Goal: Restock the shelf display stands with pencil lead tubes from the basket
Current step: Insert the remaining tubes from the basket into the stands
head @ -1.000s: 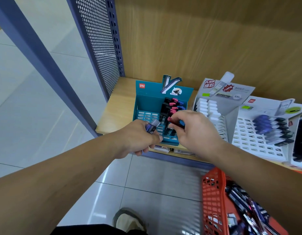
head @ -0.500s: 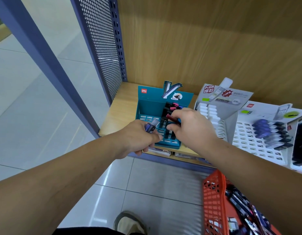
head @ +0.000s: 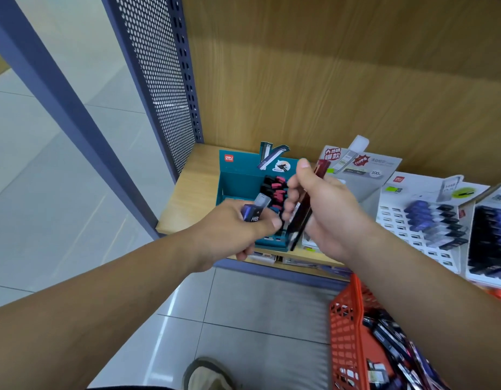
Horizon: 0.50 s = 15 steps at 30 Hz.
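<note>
My left hand [head: 238, 229] is curled round a blue lead tube [head: 253, 214] marked HB, whose pale cap end sticks out of my fist toward the shelf. Just to the right of it, close enough that I cannot tell whether they touch, my right hand [head: 328, 212] grips a long dark red lead tube [head: 303, 202], with my fingers [head: 290, 194] wrapped over it and my thumb raised beside its upper end. The tube runs slantwise, its top level with my thumb tip and its lower end pointing down past my palm. Both hands hang over the front of the teal display stand [head: 236, 182], which sits on the wooden shelf [head: 191, 198] directly beyond my knuckles. In the stand, just behind my right fingers, is a cluster of tubes with pink and black caps [head: 274, 185]. Beyond my right hand and to its right leans a grey-white display stand [head: 364, 170], and further right is a white stand [head: 392, 220] with blue tubes [head: 425, 212] lying in rows. Below my right forearm, on my side of the shelf, is the orange basket [head: 345, 327], holding a jumble of lead tubes [head: 395, 350]. Left of my left hand rises the perforated blue side panel [head: 162, 80] of the shelving. Beneath both wrists are the tiled floor [head: 243, 305] and the toe of my shoe [head: 207, 372].
</note>
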{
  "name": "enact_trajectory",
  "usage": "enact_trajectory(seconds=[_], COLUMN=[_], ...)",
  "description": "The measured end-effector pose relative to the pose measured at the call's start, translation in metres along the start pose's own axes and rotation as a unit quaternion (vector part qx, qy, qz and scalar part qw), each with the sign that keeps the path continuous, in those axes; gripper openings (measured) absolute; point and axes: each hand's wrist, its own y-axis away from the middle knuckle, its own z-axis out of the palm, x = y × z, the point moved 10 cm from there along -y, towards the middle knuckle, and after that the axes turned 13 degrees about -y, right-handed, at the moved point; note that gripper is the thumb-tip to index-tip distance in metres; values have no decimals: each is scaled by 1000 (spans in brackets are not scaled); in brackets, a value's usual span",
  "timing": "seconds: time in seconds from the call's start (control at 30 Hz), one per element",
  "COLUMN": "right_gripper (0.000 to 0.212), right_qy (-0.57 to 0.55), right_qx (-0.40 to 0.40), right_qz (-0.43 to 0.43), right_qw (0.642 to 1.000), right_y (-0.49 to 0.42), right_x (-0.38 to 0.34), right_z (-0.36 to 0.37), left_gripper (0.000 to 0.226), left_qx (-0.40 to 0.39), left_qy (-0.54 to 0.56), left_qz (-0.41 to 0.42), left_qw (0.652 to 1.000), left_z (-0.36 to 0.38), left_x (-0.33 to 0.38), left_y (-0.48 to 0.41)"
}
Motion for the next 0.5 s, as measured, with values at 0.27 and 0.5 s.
enact_trajectory(seconds=[0.27, 0.5], right_gripper=[47, 40], right_qy=[19, 57], right_qx=[59, 15], right_qz=[-8, 20], right_qw=[998, 998], right_y=[10, 18], right_x=[-3, 11], right_z=[-11, -16], left_gripper=[22, 18], left_qx=[12, 2], left_qy=[47, 66], left_qz=[40, 40], left_qw=[998, 997], left_z=[12, 16], left_x=[16, 18], left_y=[3, 1])
